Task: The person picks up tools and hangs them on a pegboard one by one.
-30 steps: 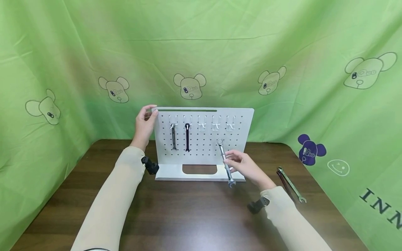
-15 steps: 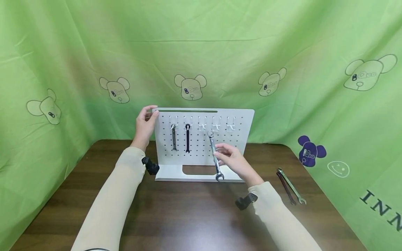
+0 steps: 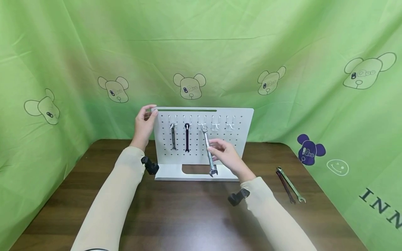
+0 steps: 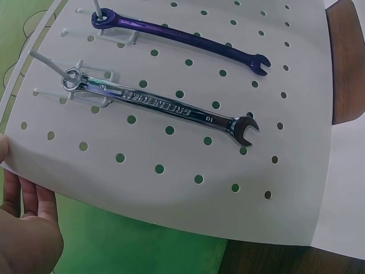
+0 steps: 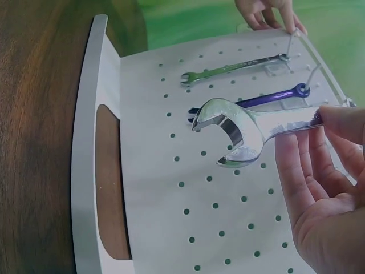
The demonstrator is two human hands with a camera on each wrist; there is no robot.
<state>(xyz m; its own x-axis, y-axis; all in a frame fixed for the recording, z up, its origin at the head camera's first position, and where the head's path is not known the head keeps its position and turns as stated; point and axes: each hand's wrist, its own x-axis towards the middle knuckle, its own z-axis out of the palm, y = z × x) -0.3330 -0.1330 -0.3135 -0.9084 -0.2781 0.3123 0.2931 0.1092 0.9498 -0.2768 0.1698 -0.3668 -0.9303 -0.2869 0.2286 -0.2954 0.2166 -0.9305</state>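
Green cloth (image 3: 220, 21) hangs on 3 sides, softly creased, with a long horizontal fold line across the back and deeper green toward its lower edge. Printed on it are 5 pale outlined bear heads (image 3: 189, 91), 1 solid purple bear head (image 3: 307, 155), a white winking smiley (image 3: 337, 167) and dark lettering (image 3: 379, 205) at right. The dark brown wood-grain tabletop (image 3: 169, 216) has rounded far corners and a pale sheen (image 3: 204, 232) near the viewer.

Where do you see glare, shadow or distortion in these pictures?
Head view: pale glare on the tabletop near the bottom edge; right wrist view: bright highlights on the held wrench; left wrist view: soft shadow across the pegboard, whose lower edge looks bowed.
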